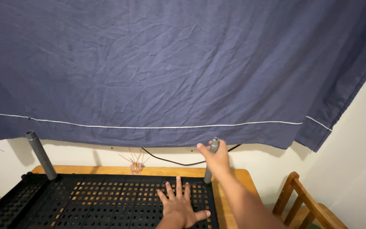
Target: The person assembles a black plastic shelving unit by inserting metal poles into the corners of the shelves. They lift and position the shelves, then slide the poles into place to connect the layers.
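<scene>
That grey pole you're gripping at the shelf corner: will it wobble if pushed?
Probably stiff: the grey pole looks like a rigid tube. The left pole leans, so joints may be loose. The right hand grips it; the left hand steadies the black shelf.

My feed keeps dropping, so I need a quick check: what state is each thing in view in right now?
Right hand: grip closed around the right grey tube.
Right grey tube: upright in the shelf's back right corner.
Left hand: flat, fingers spread, pressing on the shelf.
Black perforated shelf: lying flat on the wooden table.
Left grey tube: seated in the back left corner, leaning, untouched.
Blue cloth: hanging, creased, covering the wall.
Wooden chair: standing beside the table.
</scene>
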